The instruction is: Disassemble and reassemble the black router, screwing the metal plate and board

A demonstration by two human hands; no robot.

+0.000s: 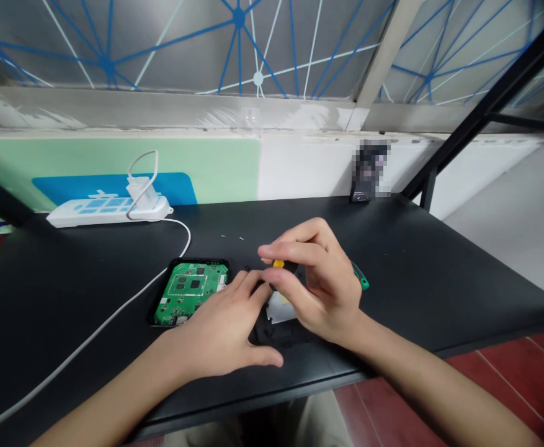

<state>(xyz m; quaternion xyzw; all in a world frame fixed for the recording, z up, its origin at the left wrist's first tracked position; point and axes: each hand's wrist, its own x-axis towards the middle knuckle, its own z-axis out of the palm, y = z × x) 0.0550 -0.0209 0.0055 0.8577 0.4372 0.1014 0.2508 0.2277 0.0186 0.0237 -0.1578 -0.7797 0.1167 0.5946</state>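
In the middle of the table my right hand (318, 279) is raised, thumb and fingers closed on a small yellow-and-black piece (278, 264) whose full shape is hidden. My left hand (225, 329) lies palm down with fingers stretched and thumb spread, over the left edge of a black casing part (281, 335). A silvery metal plate (278, 310) lies on that part, partly covered by my right hand. Left of my left hand, a green circuit board (195, 285) sits in a black shell (153, 320). Behind my right hand shows a green tool end (361, 277).
A white power strip (108, 211) with a plugged charger (142, 191) stands at the back left. Its white cable (113, 310) runs across the table's left side. Two tiny metal pins or screws (241, 238) lie behind the hands. A blurred-out phone-like object (368, 171) leans on the wall.
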